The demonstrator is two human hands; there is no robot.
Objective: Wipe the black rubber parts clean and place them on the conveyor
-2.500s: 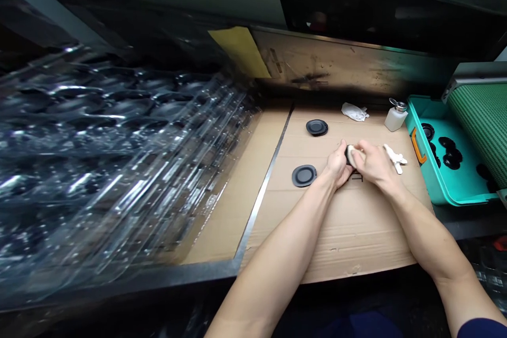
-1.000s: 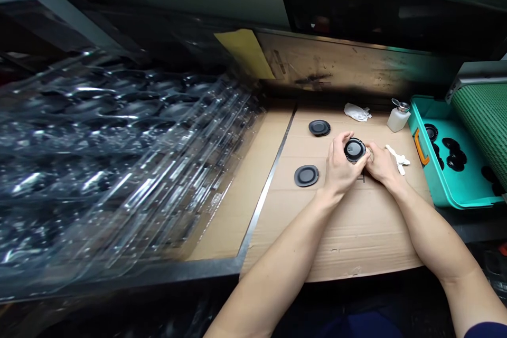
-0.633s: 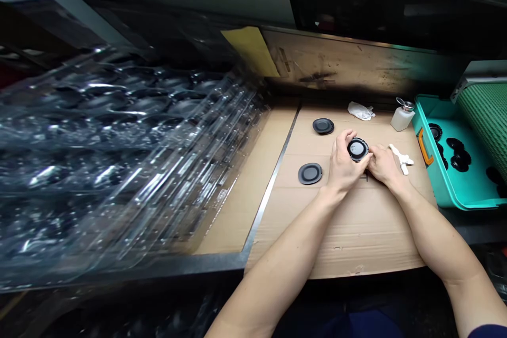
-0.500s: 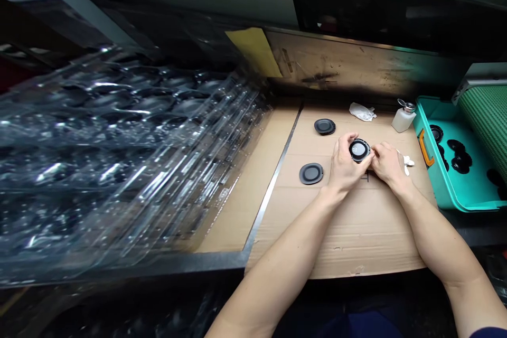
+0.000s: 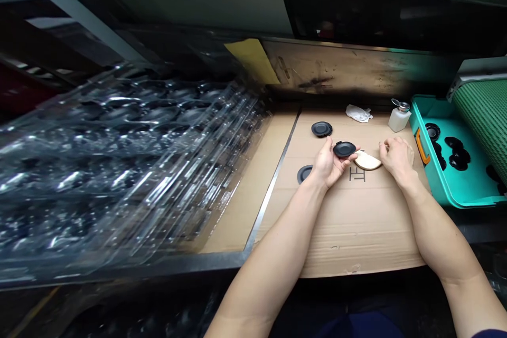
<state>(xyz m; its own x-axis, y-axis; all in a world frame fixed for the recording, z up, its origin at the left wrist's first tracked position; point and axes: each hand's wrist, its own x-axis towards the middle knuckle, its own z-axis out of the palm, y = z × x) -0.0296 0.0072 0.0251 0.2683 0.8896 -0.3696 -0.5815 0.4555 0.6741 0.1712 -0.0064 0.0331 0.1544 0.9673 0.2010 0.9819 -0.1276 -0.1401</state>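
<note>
My left hand (image 5: 328, 162) grips a round black disc part (image 5: 344, 149) at its edge, held flat just above the cardboard sheet (image 5: 356, 222). A cream wiping pad (image 5: 367, 160) lies on the cardboard just right of the disc. My right hand (image 5: 397, 157) rests beside the pad's right end with fingers curled; nothing visible in it. Two more black discs lie on the cardboard: one farther back (image 5: 321, 129), one partly hidden behind my left hand (image 5: 304, 173).
A stack of clear plastic blister trays (image 5: 119, 169) fills the left. A teal bin (image 5: 451, 190) with several black discs stands at the right, beside a green-surfaced conveyor (image 5: 483, 111). A small white dispenser bottle (image 5: 397, 114) and a crumpled white cloth (image 5: 357, 113) sit at the back.
Both hands held the disc together with the pad against it. Now the pad lies on the cardboard, my right hand has drawn right, and my left hand holds the disc alone, turned flat.
</note>
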